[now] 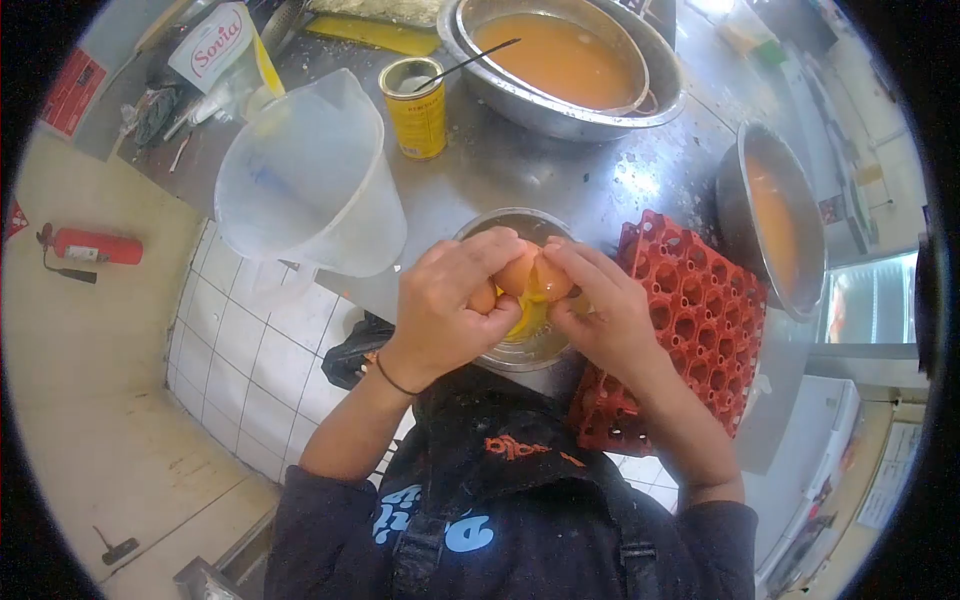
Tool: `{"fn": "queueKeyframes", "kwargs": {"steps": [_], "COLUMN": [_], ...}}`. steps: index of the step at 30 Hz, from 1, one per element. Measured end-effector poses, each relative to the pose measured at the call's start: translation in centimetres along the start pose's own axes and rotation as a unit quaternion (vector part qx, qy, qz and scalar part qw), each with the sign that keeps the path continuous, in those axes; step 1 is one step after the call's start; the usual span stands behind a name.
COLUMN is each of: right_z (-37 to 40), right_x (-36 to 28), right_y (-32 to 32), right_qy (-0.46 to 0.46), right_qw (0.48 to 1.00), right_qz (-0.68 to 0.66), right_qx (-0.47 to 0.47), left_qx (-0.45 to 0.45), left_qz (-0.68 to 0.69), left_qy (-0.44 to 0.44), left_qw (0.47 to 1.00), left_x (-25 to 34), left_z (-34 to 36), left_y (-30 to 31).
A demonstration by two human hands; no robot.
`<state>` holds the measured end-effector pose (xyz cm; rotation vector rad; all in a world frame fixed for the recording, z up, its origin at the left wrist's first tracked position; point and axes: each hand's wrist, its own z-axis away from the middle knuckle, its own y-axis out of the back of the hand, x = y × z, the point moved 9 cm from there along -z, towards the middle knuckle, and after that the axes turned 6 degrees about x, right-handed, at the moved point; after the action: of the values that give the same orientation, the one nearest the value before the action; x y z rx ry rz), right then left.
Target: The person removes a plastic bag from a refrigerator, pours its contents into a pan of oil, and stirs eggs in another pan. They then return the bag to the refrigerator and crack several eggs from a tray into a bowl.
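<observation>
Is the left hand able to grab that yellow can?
Probably not: the left hand and right hand hold a cracked egg over the bowl, and the left has another egg tucked in. The way to the yellow can looks open, though.

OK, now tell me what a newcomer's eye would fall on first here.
Probably the cracked egg, its yellow yolk showing, between the left hand and right hand over a metal bowl. Next, the bright red egg tray to the bowl's right. Then the orange liquid in the nested metal basins at the top.
</observation>
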<state>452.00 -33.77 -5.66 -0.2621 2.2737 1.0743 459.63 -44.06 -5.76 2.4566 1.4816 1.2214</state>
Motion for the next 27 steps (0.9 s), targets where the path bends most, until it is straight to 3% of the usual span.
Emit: {"fn": "queueKeyframes", "kwargs": {"steps": [5, 8, 11, 14, 16, 17, 18, 19, 20, 21, 22, 25, 26, 27], "right_z": [-0.8, -2.2, -2.8, -2.3, -0.7, 0.5, 2.5, 5.3, 6.6, 8.1, 10.3, 21.8, 24.7, 28.6], "right_x": [-1.0, -3.5, -4.3, -4.7, -3.8, -2.3, -0.2, 2.0, 3.2, 4.6, 6.4, 11.8, 13.5, 14.1], "right_y": [0.4, 0.7, 0.6, 1.7, 4.3, 6.0, 8.7, 11.4, 13.1, 15.2, 17.0, 23.8, 22.8, 22.8], "right_qy": [0.035, 0.055, 0.002, -0.001, 0.000, -0.069, -0.153, -0.234, -0.218, -0.201, -0.247, -0.375, -0.550, -0.585], "right_qw": [0.999, 0.998, 0.991, 0.996, 0.999, 0.997, 0.984, 0.950, 0.950, 0.949, 0.934, 0.832, 0.791, 0.756], "right_qz": [0.007, 0.001, -0.132, -0.074, -0.029, 0.005, -0.006, -0.010, -0.002, 0.009, 0.096, 0.344, 0.227, 0.282], "right_qx": [-0.009, -0.025, 0.002, -0.042, -0.039, -0.029, 0.088, 0.205, 0.224, 0.243, 0.241, 0.223, 0.142, 0.081], "left_qx": [-0.020, -0.025, 0.009, 0.071, 0.035, 0.019, -0.043, -0.106, -0.165, -0.157, -0.147, -0.298, -0.314, -0.331], "left_qz": [-0.048, -0.041, -0.042, 0.003, 0.003, 0.005, -0.050, -0.100, -0.147, -0.141, -0.130, -0.276, -0.264, -0.254], "left_qy": [-0.017, 0.022, 0.038, 0.141, 0.203, 0.230, 0.269, 0.302, 0.330, 0.474, 0.605, 0.589, 0.626, 0.661], "left_qw": [0.999, 0.999, 0.998, 0.988, 0.979, 0.973, 0.961, 0.942, 0.918, 0.855, 0.771, 0.698, 0.662, 0.624], "left_x": [0.5, 0.4, 0.9, -1.1, -2.6, -3.5, -5.0, -6.8, -8.5, -11.3, -13.4, -18.0, -19.1, -19.8], "left_z": [-0.7, -0.4, 0.4, 4.3, 8.4, 10.5, 13.2, 16.3, 19.6, 24.0, 29.4, 45.6, 53.7, 60.9], "left_y": [1.0, 1.7, 4.2, 8.1, 10.4, 11.4, 11.7, 11.7, 11.5, 12.0, 12.4, 14.4, 15.4, 16.2]}}
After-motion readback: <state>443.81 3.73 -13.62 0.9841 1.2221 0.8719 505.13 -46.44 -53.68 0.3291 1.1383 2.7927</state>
